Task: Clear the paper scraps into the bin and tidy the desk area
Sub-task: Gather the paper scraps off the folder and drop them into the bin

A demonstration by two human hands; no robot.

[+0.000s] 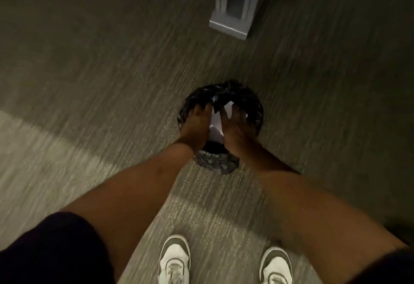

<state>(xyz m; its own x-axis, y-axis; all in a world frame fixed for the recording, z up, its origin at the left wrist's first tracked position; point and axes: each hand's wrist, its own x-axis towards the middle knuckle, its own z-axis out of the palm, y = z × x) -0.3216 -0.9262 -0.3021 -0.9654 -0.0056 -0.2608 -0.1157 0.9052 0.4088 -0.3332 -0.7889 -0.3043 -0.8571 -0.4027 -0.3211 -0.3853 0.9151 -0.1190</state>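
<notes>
A small round bin (251, 102) lined with a black plastic bag stands on the carpet in front of me. Both my hands reach down over its mouth. White paper scraps (216, 124) are pressed between my left hand (197, 126) and my right hand (237, 129), directly above the bin's opening. A bit of white paper also shows at my right fingertips. The inside of the bin is mostly hidden by my hands.
Grey striped carpet (100, 82) covers the floor all around. A pale grey furniture leg or post base (230, 25) stands beyond the bin at the top. My two white shoes (174, 261) are at the bottom edge.
</notes>
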